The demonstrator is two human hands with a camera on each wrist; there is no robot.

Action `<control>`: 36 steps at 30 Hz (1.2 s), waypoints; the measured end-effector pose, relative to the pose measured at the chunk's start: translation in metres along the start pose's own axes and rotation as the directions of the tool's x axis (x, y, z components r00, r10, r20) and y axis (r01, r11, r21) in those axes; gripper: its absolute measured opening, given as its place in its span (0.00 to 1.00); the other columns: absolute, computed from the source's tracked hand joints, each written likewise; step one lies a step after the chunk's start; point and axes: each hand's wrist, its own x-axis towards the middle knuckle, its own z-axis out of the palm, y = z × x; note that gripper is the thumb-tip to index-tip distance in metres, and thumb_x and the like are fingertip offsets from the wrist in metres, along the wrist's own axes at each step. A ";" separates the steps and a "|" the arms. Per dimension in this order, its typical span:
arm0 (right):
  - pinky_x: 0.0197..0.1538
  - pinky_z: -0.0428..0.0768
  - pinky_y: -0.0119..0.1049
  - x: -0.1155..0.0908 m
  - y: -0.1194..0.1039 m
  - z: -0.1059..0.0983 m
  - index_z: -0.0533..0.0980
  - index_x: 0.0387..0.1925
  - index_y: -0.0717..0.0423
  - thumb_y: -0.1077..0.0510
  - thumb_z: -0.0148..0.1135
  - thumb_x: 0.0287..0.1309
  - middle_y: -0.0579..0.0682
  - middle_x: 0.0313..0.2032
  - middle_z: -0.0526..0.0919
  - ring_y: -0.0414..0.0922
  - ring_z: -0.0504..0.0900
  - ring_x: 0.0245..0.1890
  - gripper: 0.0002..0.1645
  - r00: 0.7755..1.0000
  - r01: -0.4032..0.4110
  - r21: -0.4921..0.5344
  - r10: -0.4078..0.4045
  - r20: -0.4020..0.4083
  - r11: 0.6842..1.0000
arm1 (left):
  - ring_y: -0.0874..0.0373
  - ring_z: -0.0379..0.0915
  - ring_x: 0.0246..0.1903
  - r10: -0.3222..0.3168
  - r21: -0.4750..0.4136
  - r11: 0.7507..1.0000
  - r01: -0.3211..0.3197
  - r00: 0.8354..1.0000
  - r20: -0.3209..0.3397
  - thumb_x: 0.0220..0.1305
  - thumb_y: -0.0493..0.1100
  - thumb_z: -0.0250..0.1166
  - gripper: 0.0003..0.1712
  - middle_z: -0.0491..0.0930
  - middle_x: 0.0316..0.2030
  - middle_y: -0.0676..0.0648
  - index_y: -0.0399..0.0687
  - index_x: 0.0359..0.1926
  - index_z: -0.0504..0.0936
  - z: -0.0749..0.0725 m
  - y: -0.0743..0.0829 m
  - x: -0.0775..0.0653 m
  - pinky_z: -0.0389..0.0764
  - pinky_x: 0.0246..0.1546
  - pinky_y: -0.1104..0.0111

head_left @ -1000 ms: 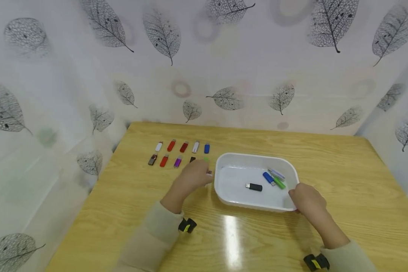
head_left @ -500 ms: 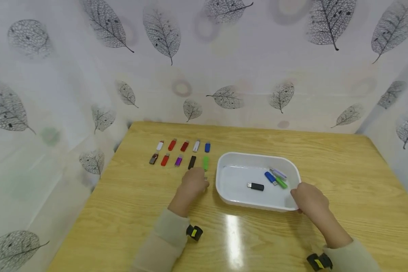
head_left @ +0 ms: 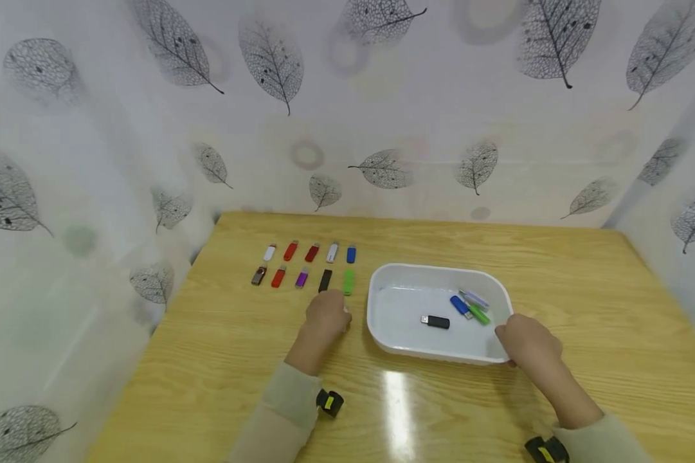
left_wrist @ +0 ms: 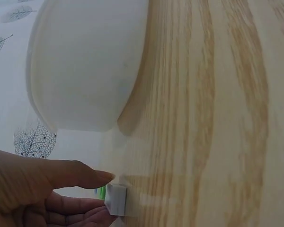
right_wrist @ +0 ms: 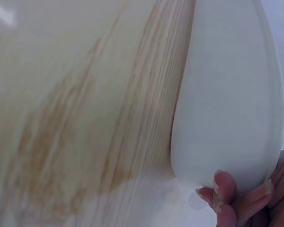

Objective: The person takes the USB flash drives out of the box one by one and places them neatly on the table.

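Observation:
My left hand [head_left: 326, 315] is low over the table, just left of the white plastic tray [head_left: 402, 348]. Its thumb and fingers pinch a small white USB stick [left_wrist: 116, 199], mostly hidden by the hand in the head view. Just beyond that hand lie a green USB stick [head_left: 348, 281] and a black one [head_left: 325, 280]. My right hand [head_left: 529, 341] grips the tray's near right corner, thumb over the rim and fingers against the outer wall. Inside the tray are a black USB stick [head_left: 438, 322], a blue one [head_left: 459, 306], a green one [head_left: 479, 314] and a pale purple one [head_left: 474, 298].
Two rows of USB sticks lie left of the tray, among them a purple one [head_left: 302, 278], a blue one [head_left: 351, 254] and a red one [head_left: 290, 251]. The wooden table [head_left: 602, 302] meets a leaf-patterned curtain [head_left: 428, 116] at its back edge.
My left hand has moved slightly left and toward me with the white USB stick, uncovering the black and green ones behind it. My right hand stays on the tray corner.

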 end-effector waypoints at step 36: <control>0.22 0.68 0.37 0.003 -0.001 0.000 0.75 0.28 0.69 0.58 0.42 0.63 0.51 0.13 0.76 0.45 0.73 0.15 0.20 1.000 -0.022 -0.009 0.022 0.009 1.000 | 0.54 0.79 0.29 0.395 -0.120 0.918 -0.377 0.857 0.332 0.65 0.42 0.61 0.08 0.79 0.24 0.48 0.41 0.33 0.80 -0.082 0.074 0.012 0.81 0.34 0.67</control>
